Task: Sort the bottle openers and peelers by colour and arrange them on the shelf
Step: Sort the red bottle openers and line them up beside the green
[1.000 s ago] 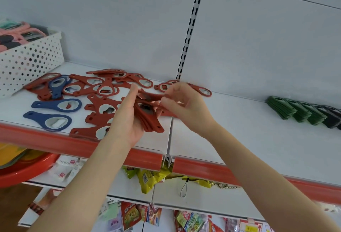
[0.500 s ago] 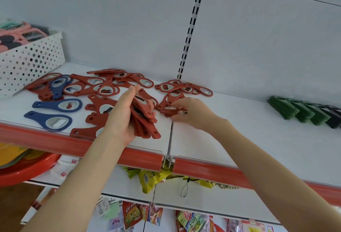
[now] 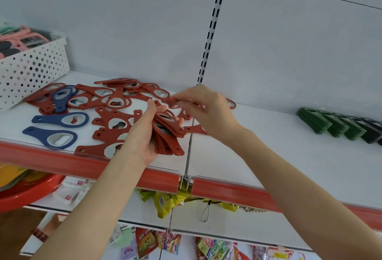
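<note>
Over shelf (image 3: 268,146) — red opener (image 3: 175,101) pinched in right grip (image 3: 208,111).

On my feed the person's left forearm (image 3: 107,197) and right forearm (image 3: 299,197) are both bare from the wrist down to where the lower edge of the frame cuts them off, so whatever is worn higher up lies outside my view. The left hand (image 3: 144,135) and right hand (image 3: 208,111) are bare as well, uncovered over knuckles, fingers and wrists. Both forearms look slim and smooth. Motion blur smears the right hand's fingertips, so I cannot make out its nails.
</note>
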`<control>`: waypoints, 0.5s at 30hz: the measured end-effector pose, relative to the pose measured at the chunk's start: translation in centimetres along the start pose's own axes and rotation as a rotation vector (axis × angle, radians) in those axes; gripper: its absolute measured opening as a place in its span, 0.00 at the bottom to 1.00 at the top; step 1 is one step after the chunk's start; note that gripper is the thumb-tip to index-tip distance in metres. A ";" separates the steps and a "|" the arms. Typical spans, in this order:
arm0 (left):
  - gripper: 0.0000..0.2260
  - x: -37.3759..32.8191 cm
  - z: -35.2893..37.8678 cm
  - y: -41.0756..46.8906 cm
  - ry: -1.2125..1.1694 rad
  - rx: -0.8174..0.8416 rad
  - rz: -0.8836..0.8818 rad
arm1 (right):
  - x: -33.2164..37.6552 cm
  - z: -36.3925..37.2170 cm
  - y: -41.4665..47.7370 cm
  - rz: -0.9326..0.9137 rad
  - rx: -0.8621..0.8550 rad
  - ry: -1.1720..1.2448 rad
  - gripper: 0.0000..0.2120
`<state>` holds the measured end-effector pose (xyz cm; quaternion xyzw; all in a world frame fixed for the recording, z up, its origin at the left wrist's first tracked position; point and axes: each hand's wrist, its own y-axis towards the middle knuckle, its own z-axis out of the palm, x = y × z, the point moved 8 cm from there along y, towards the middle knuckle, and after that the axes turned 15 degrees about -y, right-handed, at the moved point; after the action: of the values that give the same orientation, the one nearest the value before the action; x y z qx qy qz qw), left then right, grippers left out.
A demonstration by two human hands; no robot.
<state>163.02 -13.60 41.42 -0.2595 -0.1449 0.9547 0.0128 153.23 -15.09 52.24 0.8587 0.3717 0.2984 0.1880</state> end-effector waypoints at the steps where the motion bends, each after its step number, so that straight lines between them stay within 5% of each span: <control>1: 0.21 0.1 0.4 0.0 -0.007 0.029 -0.010 | 0.5 0.5 -0.4 -0.048 0.034 0.031 0.10; 4: 0.18 -0.4 0.9 -0.3 0.048 0.051 0.045 | 0.4 2.1 -1.6 -0.049 0.161 0.111 0.10; 8: 0.07 -0.5 0.9 -0.6 0.061 -0.014 0.106 | -1.3 2.0 -2.6 0.246 0.123 0.206 0.10; 11: 0.08 -0.9 0.7 -0.6 -0.013 -0.053 0.175 | -1.5 1.7 -3.6 0.398 0.095 0.236 0.06; 15: 0.10 -1.6 0.7 -0.8 0.073 -0.124 0.341 | 0.2 3.1 -5.1 0.468 0.267 0.386 0.04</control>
<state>164.05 -13.21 43.01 -0.3149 -0.1567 0.9223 -0.1600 152.66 -11.93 47.25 0.8655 0.2291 0.4393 -0.0739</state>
